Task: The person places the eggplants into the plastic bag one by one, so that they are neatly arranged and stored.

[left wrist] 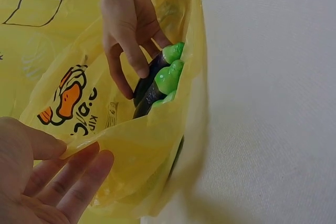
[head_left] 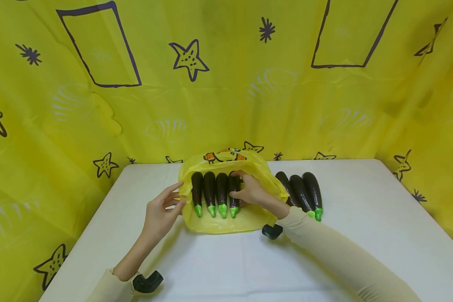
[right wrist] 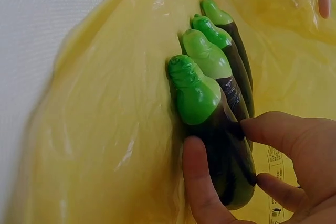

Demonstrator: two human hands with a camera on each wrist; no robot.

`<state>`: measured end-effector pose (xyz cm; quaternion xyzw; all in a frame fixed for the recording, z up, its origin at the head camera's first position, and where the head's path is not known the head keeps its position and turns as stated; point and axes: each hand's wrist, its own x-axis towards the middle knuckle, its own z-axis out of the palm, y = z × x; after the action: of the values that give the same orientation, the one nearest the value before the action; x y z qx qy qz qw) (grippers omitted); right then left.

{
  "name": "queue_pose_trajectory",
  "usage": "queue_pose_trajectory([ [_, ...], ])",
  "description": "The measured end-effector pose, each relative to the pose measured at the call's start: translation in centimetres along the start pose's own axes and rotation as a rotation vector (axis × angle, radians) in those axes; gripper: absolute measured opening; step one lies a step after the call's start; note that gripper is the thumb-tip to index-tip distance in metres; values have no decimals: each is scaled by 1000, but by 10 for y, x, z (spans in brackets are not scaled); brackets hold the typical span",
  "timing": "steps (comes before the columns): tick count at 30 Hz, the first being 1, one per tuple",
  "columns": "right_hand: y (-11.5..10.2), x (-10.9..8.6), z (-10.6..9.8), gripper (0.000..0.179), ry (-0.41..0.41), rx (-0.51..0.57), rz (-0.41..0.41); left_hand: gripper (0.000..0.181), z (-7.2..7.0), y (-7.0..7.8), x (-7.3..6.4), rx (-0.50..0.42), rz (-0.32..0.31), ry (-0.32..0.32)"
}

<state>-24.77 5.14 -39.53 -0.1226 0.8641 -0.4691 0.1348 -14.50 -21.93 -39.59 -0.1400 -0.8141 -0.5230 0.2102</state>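
A yellow plastic bag (head_left: 211, 226) lies on the table with its mouth spread toward me. Inside, several dark eggplants with green stem ends sit side by side in a row. My right hand (head_left: 251, 191) reaches into the bag and grips the rightmost eggplant (right wrist: 223, 153), thumb on one side and fingers on the other. At the bag's left edge, my left hand (head_left: 160, 212) pinches the plastic rim between thumb and fingers, as the left wrist view shows with the thumb (left wrist: 44, 142) over the film.
Three more eggplants (head_left: 303, 193) lie on the white table (head_left: 347, 251) just right of the bag, partly behind the right forearm. A yellow patterned curtain (head_left: 226, 105) hangs behind and along both sides. Dark wrist devices (head_left: 148, 282) are strapped at both cuffs.
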Motion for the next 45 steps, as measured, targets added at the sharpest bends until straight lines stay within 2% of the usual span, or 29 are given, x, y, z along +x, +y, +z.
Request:
queue_pose_trajectory([
  [28,5,1,-3,65,0,-45,-31,52,1,3,0,-2,20,-11],
  [38,3,-4,-8,67,-2,-92,-48,52,0,2,0,8,3,-11],
  [45,0,-12,-9,64,31,-199,-63,52,0,3,-1,13,-2,-12],
])
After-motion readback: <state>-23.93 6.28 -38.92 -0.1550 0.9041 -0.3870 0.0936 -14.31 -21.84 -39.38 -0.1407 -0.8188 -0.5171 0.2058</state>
